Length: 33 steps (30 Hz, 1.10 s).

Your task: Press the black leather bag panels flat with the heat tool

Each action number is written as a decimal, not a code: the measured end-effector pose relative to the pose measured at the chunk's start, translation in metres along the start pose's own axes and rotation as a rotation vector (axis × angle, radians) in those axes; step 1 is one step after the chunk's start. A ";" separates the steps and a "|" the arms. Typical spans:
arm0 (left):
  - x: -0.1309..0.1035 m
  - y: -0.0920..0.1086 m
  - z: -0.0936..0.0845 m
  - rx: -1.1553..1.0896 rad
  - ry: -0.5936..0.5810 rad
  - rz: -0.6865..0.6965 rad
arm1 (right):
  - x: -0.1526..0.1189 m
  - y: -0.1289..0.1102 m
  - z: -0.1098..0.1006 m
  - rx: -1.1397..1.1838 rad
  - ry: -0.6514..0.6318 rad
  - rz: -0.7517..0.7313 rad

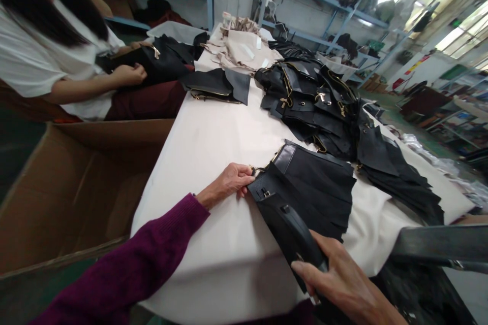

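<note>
A black bag piece (316,183) with a gold zipper lies on the white-covered table in front of me. My left hand (235,180) pinches its corner at the zipper's end, thumb against fingers. Along the near edge of the piece runs a padded black handle (295,226) with small metal fittings. Around the lower end of this handle my right hand (335,269) is closed, thumb on top. Beyond the piece lies a heap of similar black bag pieces (305,96) with gold zippers and pulls. The fingertips of my right hand are partly hidden behind the handle.
A cardboard box (84,183) stands left of the table. Farther back are a folded black bag piece (219,86) and beige pieces (247,48). A co-worker (76,56) sits at the left, handling black material. A grey metal machine part (442,249) juts in at right.
</note>
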<state>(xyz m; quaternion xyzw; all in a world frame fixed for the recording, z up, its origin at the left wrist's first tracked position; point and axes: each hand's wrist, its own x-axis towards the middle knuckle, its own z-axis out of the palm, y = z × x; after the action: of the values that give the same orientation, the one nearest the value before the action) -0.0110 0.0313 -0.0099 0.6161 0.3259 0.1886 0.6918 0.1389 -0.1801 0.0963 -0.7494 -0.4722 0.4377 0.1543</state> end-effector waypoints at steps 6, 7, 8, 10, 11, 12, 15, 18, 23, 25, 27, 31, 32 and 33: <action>-0.011 0.010 0.010 -0.021 -0.141 -0.107 | -0.001 -0.005 0.006 -0.013 0.024 0.052; -0.012 0.010 0.011 -0.003 -0.163 -0.081 | -0.004 -0.007 0.007 -0.026 0.034 0.053; -0.013 0.011 0.012 0.018 -0.180 -0.056 | -0.007 -0.010 0.007 -0.040 0.022 0.054; -0.013 0.012 0.012 0.043 -0.202 -0.021 | -0.015 -0.013 0.007 -0.066 -0.046 0.057; -0.013 0.012 0.012 0.044 -0.208 -0.014 | -0.019 -0.012 0.007 -0.069 -0.074 0.062; -0.013 0.012 0.011 0.041 -0.214 -0.007 | -0.024 -0.010 0.006 -0.065 -0.085 0.070; -0.014 0.012 0.010 0.035 -0.226 0.006 | -0.034 0.002 0.001 -0.030 0.004 0.102; -0.015 0.012 0.010 0.047 -0.235 -0.003 | -0.035 0.013 -0.003 -0.003 0.050 0.123; -0.012 0.008 0.009 0.041 -0.247 0.014 | -0.020 0.006 -0.005 0.065 -0.059 0.087; -0.010 0.007 0.011 0.060 -0.236 0.003 | -0.019 0.002 -0.006 0.081 -0.064 0.077; -0.010 0.006 0.013 0.087 -0.225 -0.008 | -0.025 0.003 -0.008 0.099 -0.098 0.077; -0.012 0.010 0.007 0.187 -0.235 -0.040 | -0.043 0.017 -0.018 0.152 -0.089 0.100; -0.010 0.014 0.003 0.240 -0.241 -0.058 | -0.046 0.023 -0.021 0.160 -0.065 0.103; -0.006 0.018 -0.001 0.310 -0.228 -0.064 | -0.046 0.028 -0.026 0.161 -0.034 0.101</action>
<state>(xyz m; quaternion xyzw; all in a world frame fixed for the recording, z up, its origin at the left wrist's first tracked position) -0.0135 0.0315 0.0090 0.7219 0.2898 0.0431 0.6269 0.1678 -0.2279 0.1167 -0.7500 -0.3995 0.4941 0.1837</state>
